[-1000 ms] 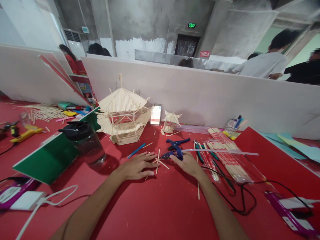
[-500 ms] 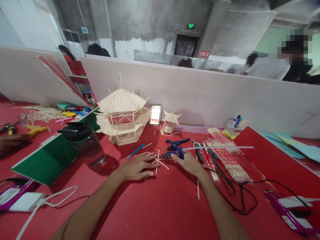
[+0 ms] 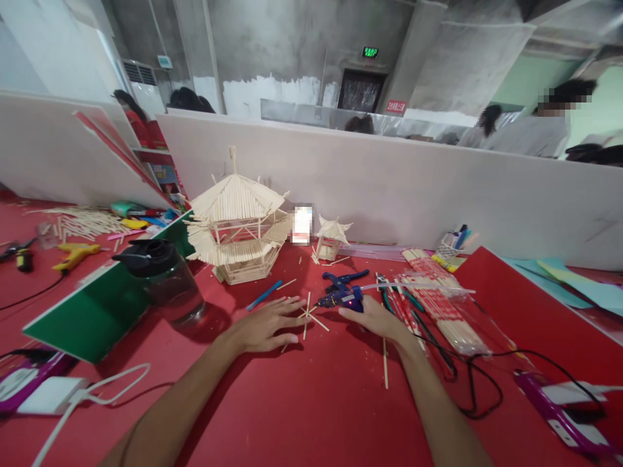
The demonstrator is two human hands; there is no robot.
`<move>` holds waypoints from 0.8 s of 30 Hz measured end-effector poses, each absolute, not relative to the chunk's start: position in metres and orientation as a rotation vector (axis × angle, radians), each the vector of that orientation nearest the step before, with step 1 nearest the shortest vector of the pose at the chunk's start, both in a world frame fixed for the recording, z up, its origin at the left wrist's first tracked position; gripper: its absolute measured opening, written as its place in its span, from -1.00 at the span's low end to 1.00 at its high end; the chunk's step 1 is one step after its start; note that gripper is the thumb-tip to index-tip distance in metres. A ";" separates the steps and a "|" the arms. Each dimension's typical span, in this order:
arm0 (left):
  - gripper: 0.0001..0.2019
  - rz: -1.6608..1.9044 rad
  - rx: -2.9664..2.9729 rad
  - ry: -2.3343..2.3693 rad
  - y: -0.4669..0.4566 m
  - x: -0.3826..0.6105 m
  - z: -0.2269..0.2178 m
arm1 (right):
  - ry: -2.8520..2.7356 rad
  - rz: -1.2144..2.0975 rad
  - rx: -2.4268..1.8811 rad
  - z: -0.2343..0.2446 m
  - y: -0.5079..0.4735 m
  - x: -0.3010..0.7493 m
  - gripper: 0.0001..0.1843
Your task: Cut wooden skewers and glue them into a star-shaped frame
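My left hand (image 3: 267,324) lies flat on the red table, fingers spread. Its fingertips rest on or beside a star of crossed thin wooden sticks (image 3: 317,320); I cannot tell how firmly they press. In my right hand (image 3: 377,321) is a blue hot glue gun (image 3: 341,299), gripped by its handle. Its nozzle points left, close to the right side of the star, and a long clear glue stick (image 3: 418,285) sticks out of its back. Behind the gun lies a dark blue clamp-like tool (image 3: 335,280). A blue pen-like tool (image 3: 264,295) sits beyond my left fingers.
A large stick pavilion (image 3: 238,227) and a small one (image 3: 333,238) stand at the back near a lit phone (image 3: 302,224). Left are a water bottle (image 3: 165,285) and green board (image 3: 92,314). Right are packets of sticks (image 3: 445,311), pliers (image 3: 384,295) and a black cable (image 3: 472,383).
The glue gun has turned slightly and its glue stick's end has shifted left. My left hand stays put. At the far left, another person's hand has left the yellow glue gun.
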State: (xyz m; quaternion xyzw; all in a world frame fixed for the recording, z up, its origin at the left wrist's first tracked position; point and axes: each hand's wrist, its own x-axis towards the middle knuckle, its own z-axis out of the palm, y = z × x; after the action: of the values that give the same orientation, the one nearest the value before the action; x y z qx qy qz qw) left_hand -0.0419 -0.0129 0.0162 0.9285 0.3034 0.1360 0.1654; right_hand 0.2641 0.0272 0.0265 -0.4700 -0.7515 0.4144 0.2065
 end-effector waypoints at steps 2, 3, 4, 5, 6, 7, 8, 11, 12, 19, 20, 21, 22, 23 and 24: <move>-0.51 0.416 2.642 0.897 -0.012 -0.043 0.015 | -2.099 1.140 -1.382 0.026 0.028 0.266 -0.75; -0.53 0.431 2.641 0.927 -0.012 -0.044 0.015 | -2.100 1.108 -1.422 0.025 0.029 0.266 -0.78; -0.55 0.448 2.641 0.962 -0.011 -0.045 0.014 | -2.104 1.063 -1.447 0.026 0.029 0.267 -0.79; -0.58 0.467 2.640 0.999 -0.011 -0.045 0.012 | -2.112 1.010 -1.450 0.026 0.029 0.267 -0.77; -0.59 0.488 2.638 1.036 -0.010 -0.046 0.011 | -2.125 0.963 -1.436 0.027 0.030 0.267 -0.75; -0.60 0.513 2.633 1.073 -0.010 -0.046 0.009 | -2.136 0.928 -1.413 0.028 0.030 0.268 -0.75; -0.61 0.546 2.622 1.112 -0.010 -0.046 0.007 | -2.145 0.911 -1.390 0.028 0.030 0.268 -0.77; -0.61 0.685 2.564 1.238 -0.008 -0.045 0.002 | -2.147 0.897 -1.395 0.029 0.031 0.273 -0.80; -0.61 0.737 2.542 1.281 -0.008 -0.045 0.001 | -2.145 0.867 -1.423 0.029 0.033 0.275 -0.79; -0.64 0.870 2.438 1.423 -0.006 -0.046 -0.001 | -2.205 0.525 -1.562 0.025 0.043 0.294 -0.71; -0.64 0.863 2.432 1.430 -0.006 -0.046 -0.001 | -2.226 0.489 -1.589 0.025 0.043 0.296 -0.71; -0.64 0.858 2.425 1.435 -0.006 -0.046 0.000 | -2.239 0.440 -1.628 0.026 0.043 0.296 -0.71; -0.64 0.857 2.417 1.439 -0.006 -0.046 0.000 | -2.246 0.384 -1.672 0.026 0.043 0.296 -0.71; -0.64 0.856 2.408 1.445 -0.006 -0.046 -0.001 | -2.246 0.325 -1.717 0.027 0.042 0.294 -0.71; -0.64 0.855 2.399 1.452 -0.006 -0.046 -0.001 | -2.243 0.269 -1.762 0.028 0.041 0.293 -0.71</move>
State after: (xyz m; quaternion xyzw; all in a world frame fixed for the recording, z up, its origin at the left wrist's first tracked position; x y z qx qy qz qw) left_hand -0.0457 -0.0060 -0.0008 0.8137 0.4926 0.2902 0.1049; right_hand 0.2929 0.0410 0.0283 -0.6092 -0.7754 0.0929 0.1380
